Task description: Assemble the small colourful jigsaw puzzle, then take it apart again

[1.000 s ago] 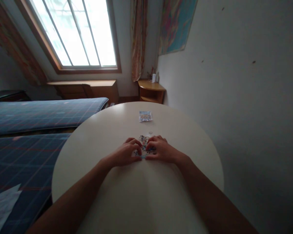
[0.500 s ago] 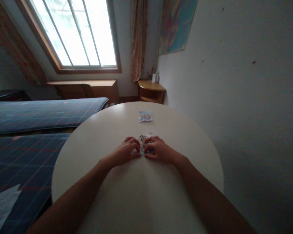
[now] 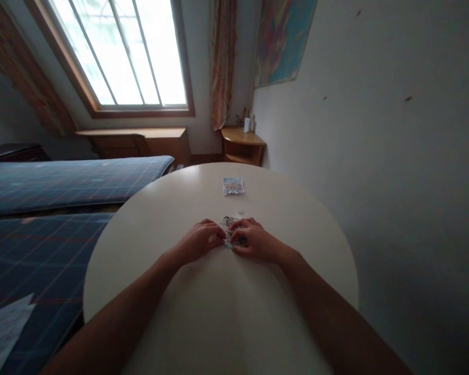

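Observation:
Between my hands on the table lies a small speckled patch point(image 3: 228, 223), dark, white and blue, too small to tell its kind. My left hand point(image 3: 204, 238) is at its left edge, thumb and fingertips drawn together in a pinch. Whatever may be between those fingertips is too small to make out. My right hand point(image 3: 254, 239) arches over the right part of the patch. Its thumb and fingers are apart, and speckles show between them. Just beyond the patch is a tiny pale piece point(image 3: 241, 212). Farther back lies a small square picture packet point(image 3: 233, 186).
The round white table point(image 3: 148, 208) fills the middle. A bed with blue plaid covering point(image 3: 62, 182) stands to the left, with paper sheets point(image 3: 8, 328) at the lower left. A wooden corner shelf point(image 3: 242, 136) is behind the table, and a white wall point(image 3: 394, 182) runs along the right.
My left thumb has risen toward its fingertips, closing the gap where speckles showed before. The right hand has barely moved.

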Demonstrator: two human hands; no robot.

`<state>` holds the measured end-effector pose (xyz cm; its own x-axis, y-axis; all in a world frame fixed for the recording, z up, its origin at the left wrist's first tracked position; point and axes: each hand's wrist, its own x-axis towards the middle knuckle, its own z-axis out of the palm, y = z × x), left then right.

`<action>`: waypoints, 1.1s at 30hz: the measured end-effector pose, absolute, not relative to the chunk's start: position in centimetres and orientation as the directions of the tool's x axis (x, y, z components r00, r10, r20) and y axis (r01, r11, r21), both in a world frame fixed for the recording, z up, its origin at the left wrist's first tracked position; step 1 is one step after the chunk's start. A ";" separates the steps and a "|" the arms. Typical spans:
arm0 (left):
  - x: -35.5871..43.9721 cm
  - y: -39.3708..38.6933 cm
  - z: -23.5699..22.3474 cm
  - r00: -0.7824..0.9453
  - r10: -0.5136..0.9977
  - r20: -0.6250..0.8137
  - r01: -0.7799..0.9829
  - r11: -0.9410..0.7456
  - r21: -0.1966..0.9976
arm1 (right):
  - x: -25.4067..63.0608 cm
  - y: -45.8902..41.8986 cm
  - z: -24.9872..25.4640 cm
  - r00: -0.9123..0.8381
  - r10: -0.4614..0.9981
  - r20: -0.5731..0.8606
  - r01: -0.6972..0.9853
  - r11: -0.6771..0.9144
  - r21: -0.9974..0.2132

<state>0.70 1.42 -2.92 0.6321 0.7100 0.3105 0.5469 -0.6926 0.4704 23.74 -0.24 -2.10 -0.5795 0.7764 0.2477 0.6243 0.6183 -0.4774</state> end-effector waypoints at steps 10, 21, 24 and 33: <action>1.2 0.8 -3.3 0.663 0.696 0.274 0.549 -0.702 0.454 | 23.6 -0.3 -2.0 -0.593 0.762 0.259 0.607 0.635 -0.479; 1.4 0.8 -3.2 0.678 0.677 0.287 0.515 -0.715 0.472 | 23.5 -0.4 -1.9 -0.590 0.768 0.252 0.610 0.627 -0.484; 1.5 0.8 -3.2 0.660 0.692 0.291 0.506 -0.696 0.509 | 23.4 -0.2 -1.9 -0.598 0.749 0.287 0.587 0.653 -0.479; 1.4 0.9 -2.5 0.551 0.778 0.302 0.466 -0.587 0.661 | 23.6 0.2 -1.5 -0.519 0.800 0.300 0.468 0.560 -0.684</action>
<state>1.41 0.87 -2.53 0.5512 0.7777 0.3022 0.4664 -0.5875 0.6613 23.63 0.17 -1.47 -0.5192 0.8001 0.3003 0.4679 0.5602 -0.6836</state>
